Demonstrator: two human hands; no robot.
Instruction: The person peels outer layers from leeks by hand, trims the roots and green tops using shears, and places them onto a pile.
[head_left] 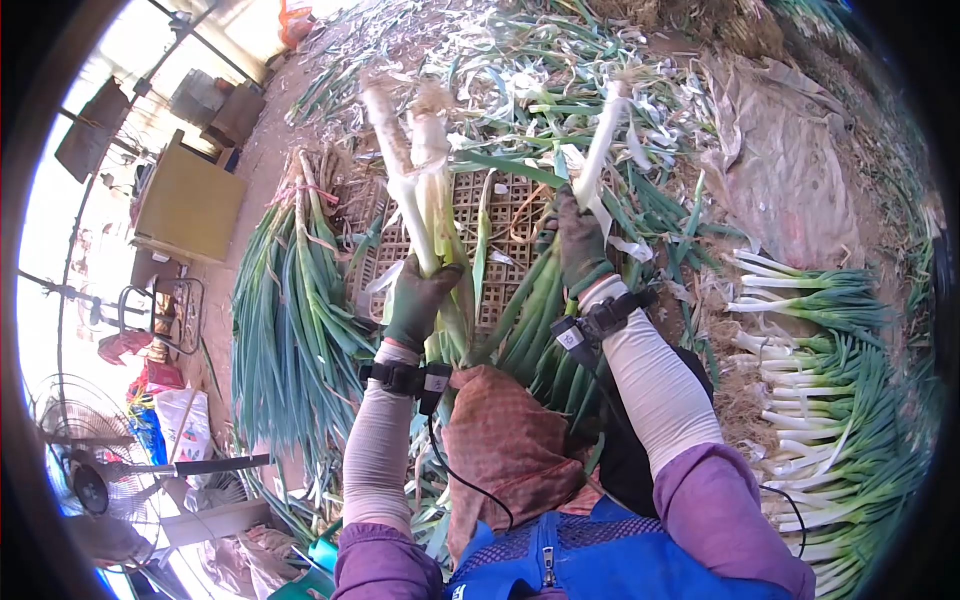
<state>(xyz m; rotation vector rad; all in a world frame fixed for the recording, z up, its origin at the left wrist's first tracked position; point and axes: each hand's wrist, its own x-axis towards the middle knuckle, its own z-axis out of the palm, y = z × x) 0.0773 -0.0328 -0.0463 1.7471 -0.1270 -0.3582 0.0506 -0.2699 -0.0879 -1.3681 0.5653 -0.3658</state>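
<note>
Gloved and closed, my left hand [424,298] grips green onions [407,200] by their stalks, with the white stems and brown roots pointing away from me. Another thick stem [432,165] stands right beside them. On the right, my right hand [580,235] is wrapped round a single green onion [603,140], its pale stem and root angled up past the fingers. Long green leaves [540,325] run from under my hands toward my lap, where a reddish checked cloth [505,430] lies. Below both hands is a brown slatted crate [505,240].
A tied bundle of untrimmed green onions [300,300] leans left of the crate. Cleaned green onions [810,420] lie in a long row at right, near a beige sack [790,170]. Peeled scraps [500,60] cover the ground ahead. A fan [95,475] stands at lower left.
</note>
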